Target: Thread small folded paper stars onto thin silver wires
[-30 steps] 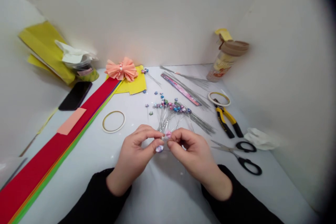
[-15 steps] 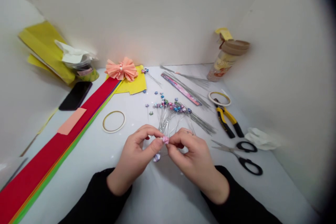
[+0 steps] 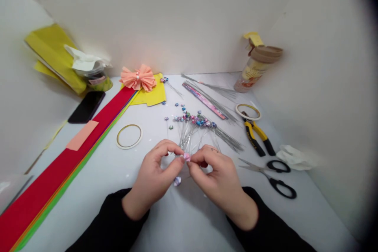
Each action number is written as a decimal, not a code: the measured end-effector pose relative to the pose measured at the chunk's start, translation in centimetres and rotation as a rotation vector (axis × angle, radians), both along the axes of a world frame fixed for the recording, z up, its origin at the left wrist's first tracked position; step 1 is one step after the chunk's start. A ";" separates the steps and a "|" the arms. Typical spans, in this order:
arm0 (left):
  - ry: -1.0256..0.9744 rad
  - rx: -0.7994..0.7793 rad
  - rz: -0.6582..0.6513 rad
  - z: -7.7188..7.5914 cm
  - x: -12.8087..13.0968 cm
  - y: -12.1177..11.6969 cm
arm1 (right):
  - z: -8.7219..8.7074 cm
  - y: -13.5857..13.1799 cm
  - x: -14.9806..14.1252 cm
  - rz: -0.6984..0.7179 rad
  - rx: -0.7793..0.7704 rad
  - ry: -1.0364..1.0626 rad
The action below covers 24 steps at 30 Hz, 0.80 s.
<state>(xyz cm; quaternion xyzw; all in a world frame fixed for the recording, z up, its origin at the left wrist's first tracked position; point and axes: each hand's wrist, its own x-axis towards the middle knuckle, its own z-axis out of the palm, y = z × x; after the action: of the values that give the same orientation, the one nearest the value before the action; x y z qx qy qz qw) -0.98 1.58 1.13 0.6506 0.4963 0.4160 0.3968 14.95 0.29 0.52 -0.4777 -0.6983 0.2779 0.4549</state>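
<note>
My left hand (image 3: 155, 169) and my right hand (image 3: 217, 177) meet in front of me. Their fingertips pinch a small pink paper star (image 3: 186, 157) between them, with a thin wire seeming to run through the left fingers. Just below the hands is a small lavender paper star (image 3: 177, 181); I cannot tell whether it rests on the table or hangs from something. Beyond my fingers lies a loose bunch of thin wire stems (image 3: 189, 136), topped with several tiny multicoloured paper stars (image 3: 193, 120).
Black-handled scissors (image 3: 273, 177), yellow-and-black pliers (image 3: 255, 136) and a white tissue (image 3: 293, 157) lie right. Tape rings (image 3: 129, 136) (image 3: 248, 112) sit on both sides. Long coloured paper strips (image 3: 44, 181) and a phone (image 3: 86, 107) lie left. A peach paper fan (image 3: 138, 78) sits on yellow paper (image 3: 153, 92).
The pink star has risen slightly between my fingertips. The lavender star now sits lower, nearer me, and apart from my left thumb.
</note>
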 end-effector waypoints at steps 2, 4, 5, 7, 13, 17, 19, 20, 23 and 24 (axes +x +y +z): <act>-0.012 0.004 0.001 -0.2 -0.1 0.0 | 0.2 0.1 0.0 -0.011 -0.055 0.030; -0.022 -0.001 0.002 -0.3 -0.2 0.0 | 0.4 0.1 0.1 -0.016 -0.120 0.067; -0.026 -0.004 0.004 -0.3 -0.2 0.0 | 0.4 0.2 0.1 -0.020 -0.146 0.086; -0.032 -0.015 0.008 -0.3 -0.2 -0.1 | 0.5 0.3 0.1 -0.021 -0.183 0.112; -0.046 -0.036 0.016 -0.1 -0.2 -0.1 | 0.5 0.4 0.1 -0.014 -0.291 0.183; -0.074 -0.048 0.017 -0.1 -0.3 -0.1 | 0.4 0.5 0.2 0.005 -0.350 0.225; -0.091 -0.050 0.021 -0.1 -0.3 -0.1 | 0.2 0.5 0.2 0.017 -0.353 0.236; -0.095 -0.053 0.021 -0.1 -0.3 -0.1 | 0.2 0.5 0.2 0.023 -0.353 0.240; -0.094 -0.055 0.019 -0.1 -0.4 -0.1 | 0.0 0.6 0.4 0.056 -0.396 0.283; -0.089 -0.052 0.014 -0.2 -0.4 -0.2 | -0.1 0.6 0.4 0.078 -0.430 0.310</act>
<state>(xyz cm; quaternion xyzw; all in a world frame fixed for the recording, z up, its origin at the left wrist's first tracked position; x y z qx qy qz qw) -1.37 1.43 0.96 0.6175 0.4934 0.4341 0.4323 15.37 0.91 0.45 -0.4879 -0.5630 0.5072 0.4333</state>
